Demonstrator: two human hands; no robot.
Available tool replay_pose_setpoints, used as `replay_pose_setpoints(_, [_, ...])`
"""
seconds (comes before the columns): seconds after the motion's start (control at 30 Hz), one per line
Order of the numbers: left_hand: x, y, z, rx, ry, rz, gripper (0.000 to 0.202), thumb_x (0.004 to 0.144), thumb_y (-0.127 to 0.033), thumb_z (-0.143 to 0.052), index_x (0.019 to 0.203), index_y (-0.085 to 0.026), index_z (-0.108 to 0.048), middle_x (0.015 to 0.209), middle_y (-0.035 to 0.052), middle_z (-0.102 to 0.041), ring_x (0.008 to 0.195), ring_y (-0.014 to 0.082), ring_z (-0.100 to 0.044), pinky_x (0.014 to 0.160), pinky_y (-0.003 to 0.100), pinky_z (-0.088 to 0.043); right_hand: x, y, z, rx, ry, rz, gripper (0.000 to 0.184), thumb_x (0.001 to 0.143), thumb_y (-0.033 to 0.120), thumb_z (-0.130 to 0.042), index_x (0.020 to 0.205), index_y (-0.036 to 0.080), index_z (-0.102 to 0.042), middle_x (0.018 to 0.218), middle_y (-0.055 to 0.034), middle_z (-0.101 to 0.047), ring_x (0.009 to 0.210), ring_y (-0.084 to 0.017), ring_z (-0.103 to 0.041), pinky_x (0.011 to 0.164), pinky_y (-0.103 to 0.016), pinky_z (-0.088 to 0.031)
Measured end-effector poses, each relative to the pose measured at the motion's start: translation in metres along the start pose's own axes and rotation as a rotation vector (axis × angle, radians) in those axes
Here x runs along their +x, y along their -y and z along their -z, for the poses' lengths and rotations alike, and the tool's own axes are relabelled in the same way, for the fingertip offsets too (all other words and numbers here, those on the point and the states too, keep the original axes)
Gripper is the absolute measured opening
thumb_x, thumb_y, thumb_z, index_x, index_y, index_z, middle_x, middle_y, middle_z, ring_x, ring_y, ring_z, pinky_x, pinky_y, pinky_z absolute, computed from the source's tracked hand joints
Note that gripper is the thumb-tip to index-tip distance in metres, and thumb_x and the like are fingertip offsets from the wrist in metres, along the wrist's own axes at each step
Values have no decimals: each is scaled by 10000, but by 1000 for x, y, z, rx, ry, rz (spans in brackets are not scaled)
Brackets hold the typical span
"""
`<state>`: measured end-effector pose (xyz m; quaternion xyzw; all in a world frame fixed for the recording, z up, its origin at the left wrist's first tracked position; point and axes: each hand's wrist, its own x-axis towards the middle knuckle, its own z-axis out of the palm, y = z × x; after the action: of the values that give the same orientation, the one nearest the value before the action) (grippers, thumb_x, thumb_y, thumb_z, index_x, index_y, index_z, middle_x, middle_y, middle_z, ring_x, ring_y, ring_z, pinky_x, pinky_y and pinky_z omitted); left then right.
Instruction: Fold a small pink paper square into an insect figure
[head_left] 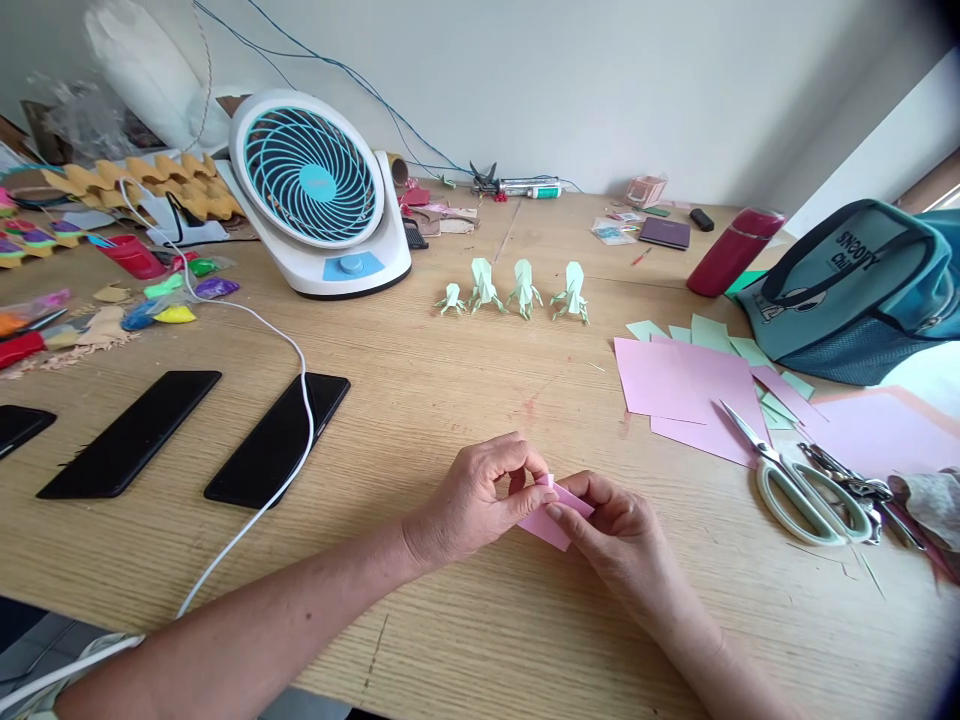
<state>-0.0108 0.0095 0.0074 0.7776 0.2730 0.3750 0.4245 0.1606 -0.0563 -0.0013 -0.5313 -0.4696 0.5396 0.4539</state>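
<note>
A small folded pink paper [553, 520] lies low over the wooden table [450, 400], held between both hands. My left hand [480, 495] pinches its upper left edge with thumb and fingers bent. My right hand [611, 530] grips the paper's right side, fingertips pressed on the fold. Several pale green origami figures [517, 288] stand in a row farther back on the table.
Pink paper sheets [686, 385] and green scraps lie at right, with scissors [791, 480] on them. A teal bag [855, 290] and red bottle [731, 252] stand behind. A white desk fan [315, 190], two black phones [277, 440] and a white cable [255, 510] occupy the left.
</note>
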Motion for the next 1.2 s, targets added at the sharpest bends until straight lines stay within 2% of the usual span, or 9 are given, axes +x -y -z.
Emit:
replay_pose_setpoints(0.1, [0, 0, 2, 21, 27, -51, 124, 900, -182, -669, 787, -151, -630, 762, 0, -612, 670, 88, -535, 630, 209, -426, 0, -1, 1, -89, -42, 110, 304, 830, 469, -732, 748, 179, -688, 707, -22, -609, 670, -153, -516, 600, -270, -407])
replay_pose_setpoints(0.2, [-1, -2, 2, 42, 32, -32, 120, 900, -163, -659, 784, -148, -633, 757, -6, -593, 622, 70, -516, 570, 188, -405, -1, -3, 4, -163, -84, 148, 292, 837, 436, -727, 709, 183, -661, 657, -4, -559, 624, -137, -465, 557, -262, -360])
replay_pose_setpoints(0.33, [-3, -6, -1, 0, 38, 40, 119, 917, -165, -630, 801, -143, -623, 762, -10, -582, 565, 55, -544, 539, 177, -434, -4, -5, 5, -211, -69, 103, 259, 870, 425, -695, 784, 181, -696, 674, -8, -587, 597, -123, -455, 532, -251, -361])
replay_pose_setpoints(0.47, [-2, -6, -3, 43, 17, -43, 79, 893, -127, -645, 819, -148, -626, 782, 11, -621, 689, 99, -586, 644, 210, -480, -5, -3, 3, -116, -58, -24, 294, 794, 460, -763, 849, 174, -720, 637, 10, -585, 476, -92, -463, 423, -215, -372])
replay_pose_setpoints(0.53, [-2, -6, -3, 62, 8, -71, 63, 887, -111, -648, 841, -149, -626, 796, 11, -630, 711, 100, -588, 673, 211, -488, -5, -1, 2, -62, -51, -51, 304, 762, 452, -792, 854, 170, -727, 665, 5, -615, 464, -93, -513, 422, -211, -413])
replay_pose_setpoints(0.6, [-2, -7, -3, 73, -2, -84, 62, 887, -95, -643, 864, -148, -621, 798, 3, -629, 716, 89, -592, 686, 197, -488, -5, -1, 2, -32, -42, -52, 290, 763, 434, -795, 867, 169, -738, 718, -10, -661, 487, -102, -571, 460, -215, -461])
replay_pose_setpoints(0.7, [-3, -9, -3, 89, -9, -92, 80, 883, -78, -645, 901, -148, -609, 807, -9, -635, 719, 73, -596, 697, 177, -480, -5, -4, 2, -52, -47, -38, 266, 802, 413, -762, 915, 173, -756, 704, -13, -685, 468, -101, -583, 464, -213, -461])
replay_pose_setpoints(0.93, [-8, -8, -6, 116, -21, -107, 84, 910, -97, -624, 967, -158, -615, 847, -10, -663, 731, 67, -605, 696, 167, -481, -5, -9, 3, -103, -78, 16, 234, 834, 378, -724, 950, 184, -785, 549, 22, -602, 441, -99, -545, 448, -202, -421])
replay_pose_setpoints(1.2, [-7, -10, -7, 139, -63, -109, 67, 915, -115, -629, 957, -166, -620, 844, -22, -685, 735, 55, -621, 714, 149, -472, -5, -7, -1, -87, -94, 44, 216, 817, 376, -731, 877, 176, -786, 656, -11, -654, 516, -101, -514, 483, -203, -441])
